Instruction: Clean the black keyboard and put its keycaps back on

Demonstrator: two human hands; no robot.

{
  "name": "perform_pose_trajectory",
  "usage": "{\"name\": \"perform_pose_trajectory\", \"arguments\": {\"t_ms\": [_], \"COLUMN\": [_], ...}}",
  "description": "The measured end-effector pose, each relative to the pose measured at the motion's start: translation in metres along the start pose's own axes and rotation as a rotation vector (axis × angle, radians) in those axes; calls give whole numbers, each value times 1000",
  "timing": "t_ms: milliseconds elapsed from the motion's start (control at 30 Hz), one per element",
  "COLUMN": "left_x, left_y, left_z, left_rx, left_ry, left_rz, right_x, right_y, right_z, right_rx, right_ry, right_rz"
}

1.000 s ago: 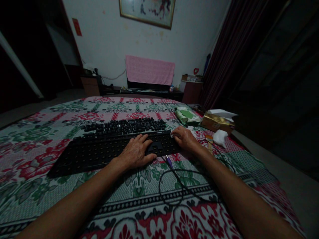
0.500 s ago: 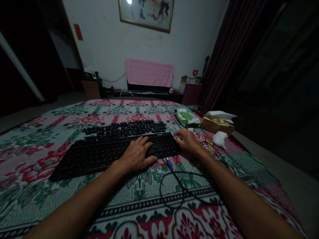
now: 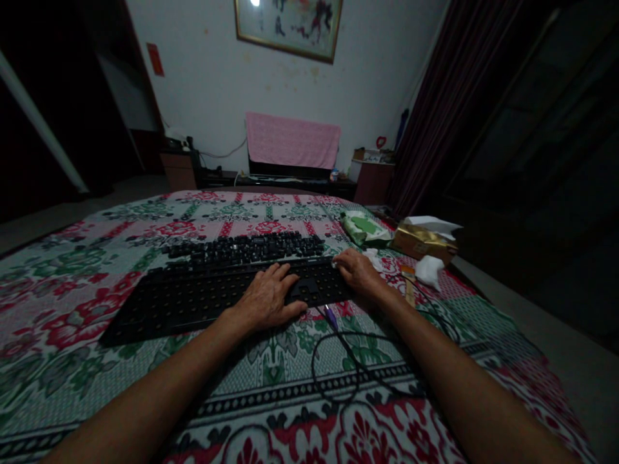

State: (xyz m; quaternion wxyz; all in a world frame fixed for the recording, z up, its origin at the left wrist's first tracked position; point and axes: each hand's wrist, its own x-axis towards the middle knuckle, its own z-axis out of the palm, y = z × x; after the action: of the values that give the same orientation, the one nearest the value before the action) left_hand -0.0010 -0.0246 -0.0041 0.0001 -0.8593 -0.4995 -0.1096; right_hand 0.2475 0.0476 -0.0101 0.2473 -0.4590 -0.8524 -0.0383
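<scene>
A black keyboard [image 3: 184, 298] with its keycaps off lies at a slant on the patterned cloth, its rows of small key posts bare. My left hand [image 3: 268, 296] rests flat across its middle, fingers spread. At the right end, my right hand [image 3: 358, 272] pinches a small white wad of tissue [image 3: 335, 261] against the far edge; most of the wad is hidden by the fingers. Behind the keyboard lies a long heap of loose black keycaps [image 3: 251, 246]. A black cable [image 3: 314, 361] with a purple plug [image 3: 331, 317] loops on the cloth in front.
A green-and-white wipes pack [image 3: 365, 227] and a gold tissue box [image 3: 423, 241] stand at the right. A crumpled white tissue [image 3: 429, 270] lies near the box. The floral cloth [image 3: 271, 380] covers the table. Beyond it, a pink towel [image 3: 293, 140] hangs over a screen.
My right hand has slid a little to the left along the keyboard's far edge. My left hand stays flat in the same place. The view has shifted slightly.
</scene>
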Motion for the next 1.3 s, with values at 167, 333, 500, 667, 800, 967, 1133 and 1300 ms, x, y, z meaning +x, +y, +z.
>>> {"name": "perform_pose_trajectory", "arguments": {"t_ms": [167,333,500,667,800,967,1133,1300], "left_x": [0,0,0,0,1,0,0,0], "left_y": [1,2,1,0,0,0,0,1], "left_z": [-1,-2,-1,1,2,2,0,-1], "left_rx": [-9,-5,-14,-5,-5,-11,-24,-27], "left_ry": [-6,-12,-7,-2,-4,-4,-15,-11], "left_rz": [-12,-20,-11,-9,-13,-12,-16,-19], "right_x": [-3,-4,-2,-2,-3,-2,1,-1], "right_y": [-7,-7,-5,-10,-11,-10,-10,-7], "right_z": [-7,-4,-1,-5,-4,-3,-8,-9], "right_rx": [-60,-6,24,7,0,-10,-26,-12], "right_ry": [-26,21,-11,-40,-37,-34,-58,-24], "right_rz": [49,-18,-52,-18,-2,-6,-21,-16]}}
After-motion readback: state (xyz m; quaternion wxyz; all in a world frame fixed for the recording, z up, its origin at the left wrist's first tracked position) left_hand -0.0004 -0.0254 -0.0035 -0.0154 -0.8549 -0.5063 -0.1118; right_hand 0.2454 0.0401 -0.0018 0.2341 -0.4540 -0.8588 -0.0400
